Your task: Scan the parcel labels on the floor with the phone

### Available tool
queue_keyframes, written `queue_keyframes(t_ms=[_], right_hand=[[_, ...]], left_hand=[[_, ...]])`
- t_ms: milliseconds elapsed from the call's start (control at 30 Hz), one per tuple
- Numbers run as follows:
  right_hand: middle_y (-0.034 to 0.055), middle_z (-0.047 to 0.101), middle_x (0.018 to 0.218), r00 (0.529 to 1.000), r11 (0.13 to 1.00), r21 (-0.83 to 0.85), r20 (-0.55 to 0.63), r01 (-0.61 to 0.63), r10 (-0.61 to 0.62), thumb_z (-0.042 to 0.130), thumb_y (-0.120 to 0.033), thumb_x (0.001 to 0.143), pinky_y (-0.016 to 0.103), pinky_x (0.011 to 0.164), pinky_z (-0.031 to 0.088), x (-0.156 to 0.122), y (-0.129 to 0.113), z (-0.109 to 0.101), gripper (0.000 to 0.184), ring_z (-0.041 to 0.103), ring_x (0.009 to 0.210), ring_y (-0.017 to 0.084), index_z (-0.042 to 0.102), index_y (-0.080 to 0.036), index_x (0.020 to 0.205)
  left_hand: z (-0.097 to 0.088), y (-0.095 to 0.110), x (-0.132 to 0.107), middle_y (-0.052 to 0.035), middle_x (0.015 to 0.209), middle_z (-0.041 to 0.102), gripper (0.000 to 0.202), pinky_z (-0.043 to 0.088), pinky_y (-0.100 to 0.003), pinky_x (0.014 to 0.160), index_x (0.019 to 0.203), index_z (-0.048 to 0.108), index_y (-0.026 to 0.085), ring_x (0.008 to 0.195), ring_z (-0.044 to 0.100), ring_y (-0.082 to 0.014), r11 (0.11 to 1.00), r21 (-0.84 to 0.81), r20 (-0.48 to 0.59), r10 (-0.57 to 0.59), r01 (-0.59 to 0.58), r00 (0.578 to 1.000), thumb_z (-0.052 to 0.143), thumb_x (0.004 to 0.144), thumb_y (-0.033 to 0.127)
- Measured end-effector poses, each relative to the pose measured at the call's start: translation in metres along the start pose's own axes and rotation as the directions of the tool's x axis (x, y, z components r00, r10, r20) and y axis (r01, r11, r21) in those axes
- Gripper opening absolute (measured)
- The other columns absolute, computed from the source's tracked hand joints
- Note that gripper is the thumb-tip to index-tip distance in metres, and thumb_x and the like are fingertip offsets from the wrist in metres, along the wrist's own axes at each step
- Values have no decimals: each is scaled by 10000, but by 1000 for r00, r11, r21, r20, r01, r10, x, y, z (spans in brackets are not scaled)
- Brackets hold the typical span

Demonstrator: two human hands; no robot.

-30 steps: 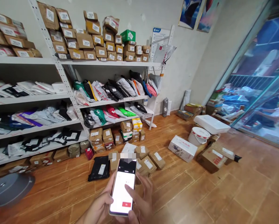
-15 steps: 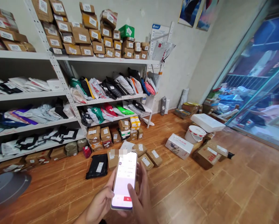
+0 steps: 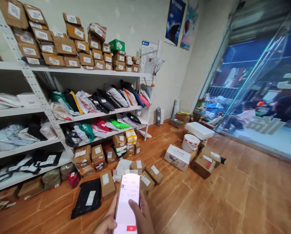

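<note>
A smartphone (image 3: 127,211) with a lit white screen and a red button near its bottom stands upright at the lower middle of the head view. My left hand (image 3: 107,221) wraps round its left side, thumb along the edge. From the right, my right hand (image 3: 143,211) supports the other side, its thumb over the screen. Beyond the phone, on the floor, lie a flat black parcel (image 3: 87,198), a brown box (image 3: 107,184) and a white bag (image 3: 123,166). The lower ends of both hands are cut off by the frame.
White metal shelves (image 3: 126,72) along the wall carry labelled boxes and bagged parcels. On the wooden floor to the right are a white printed carton (image 3: 177,157), a white bucket (image 3: 190,143), a foam lid (image 3: 199,130) and a cardboard box (image 3: 204,164). People sit behind the glass door (image 3: 243,97).
The view has turned right and tilted up a little, so the shelves sit further left and more of the glass door shows. The phone appears lower; my right thumb is higher on its screen.
</note>
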State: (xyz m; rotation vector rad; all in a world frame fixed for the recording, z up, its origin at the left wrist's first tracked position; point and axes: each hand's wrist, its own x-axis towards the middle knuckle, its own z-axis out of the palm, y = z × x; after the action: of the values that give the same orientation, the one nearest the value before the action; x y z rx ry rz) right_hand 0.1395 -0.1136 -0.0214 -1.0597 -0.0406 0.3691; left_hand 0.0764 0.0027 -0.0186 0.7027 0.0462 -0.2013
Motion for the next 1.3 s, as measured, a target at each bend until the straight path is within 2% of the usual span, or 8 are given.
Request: queue_keyframes(t_ms=[167,433,567,667,900,1033,1133,1300], right_hand=[[69,718,933,999,999,20,-22,-48,48,682,-327,582,353,650,494,41,-15,-3,486,638,780,261,577,-182,1034],[97,710,986,994,994,-103,-100,32,-43,687,-406,638,399,719,503,144,-29,-2,557,647,851,297,544,-176,1125],[109,715,986,966,983,-125,-207,133,-157,709,-431,603,429,858,474,196,-25,-5,564,636,935,322,590,-161,1083],[120,712,1008,952,985,-89,-257,149,-167,711,-453,588,424,866,482,227,-22,-11,603,632,956,329,590,-158,1100],[130,717,989,919,971,-144,-322,191,-229,700,-473,590,433,822,501,272,-23,-40,619,641,927,337,601,-159,1114],[129,718,974,912,965,-182,-331,190,-242,702,-474,591,434,831,484,291,-35,-63,602,638,920,332,604,-155,1093],[103,721,951,935,974,-152,-286,170,-208,699,-453,614,406,836,478,299,-61,-82,513,636,919,309,615,-170,1034],[67,722,910,998,998,-45,-52,35,-37,658,-424,683,366,679,506,306,-120,-120,447,652,780,260,570,-199,1059]], left_hand=[[-2,20,46,-10,1210,610,865,464,-312,763,1436,66,292,953,604,-225,998,16,-1,-54,54,999,443,671,144],[-46,51,150,8,1354,488,893,341,-340,1001,1434,3,283,1220,451,-235,995,-54,91,-83,88,992,450,673,156],[-63,69,202,13,1374,457,870,239,-378,1080,1436,151,277,1342,274,-260,996,-1,197,-84,86,977,489,637,201],[-69,80,235,35,1386,433,847,172,-375,1108,1399,287,302,1372,194,-269,992,77,185,-112,99,976,544,595,232],[-68,76,294,7,1390,430,800,135,-357,1115,1313,450,267,1365,208,-291,991,54,174,-129,121,976,626,533,279],[-56,67,319,6,1355,479,796,216,-335,1089,1319,445,263,1333,291,-273,990,54,166,-136,128,977,589,538,205],[-27,59,332,-18,1320,519,891,326,-344,1025,1430,198,242,1278,387,-256,986,-8,150,-165,168,975,501,595,167],[35,41,356,-72,1329,502,926,510,-329,606,1415,-128,292,1083,547,-300,991,12,-3,-136,136,991,413,677,146]])
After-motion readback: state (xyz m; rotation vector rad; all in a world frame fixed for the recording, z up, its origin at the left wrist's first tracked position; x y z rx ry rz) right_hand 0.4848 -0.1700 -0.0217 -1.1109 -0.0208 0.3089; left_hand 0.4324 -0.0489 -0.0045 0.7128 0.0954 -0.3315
